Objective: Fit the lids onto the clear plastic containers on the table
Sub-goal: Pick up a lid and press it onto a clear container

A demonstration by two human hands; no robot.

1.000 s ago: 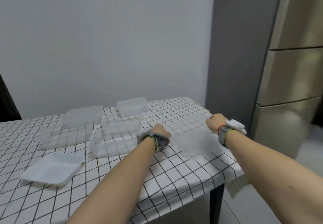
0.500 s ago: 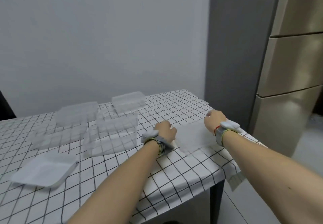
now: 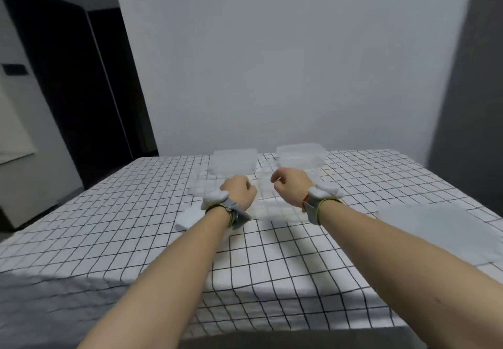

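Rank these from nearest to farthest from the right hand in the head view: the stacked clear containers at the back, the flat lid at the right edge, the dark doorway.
1. Stacked clear containers, just beyond the right hand.
2. Flat lid, off to its right near the table edge.
3. Dark doorway, far left, beyond the table.

**Table layout at the moment of inspection**

Checked tablecloth (image 3: 109, 229) covers the table. At the far edge, two clear containers stand side by side: left container (image 3: 234, 161), right container (image 3: 300, 155). Before them, near table centre, sit further clear containers (image 3: 269, 199), blurred, count not determinable. Left hand (image 3: 239, 193) and right hand (image 3: 292, 189) are over these, apart from each other. A lid (image 3: 190, 216) lies left of the left wrist. A flat lid (image 3: 441, 229) lies at the right edge.
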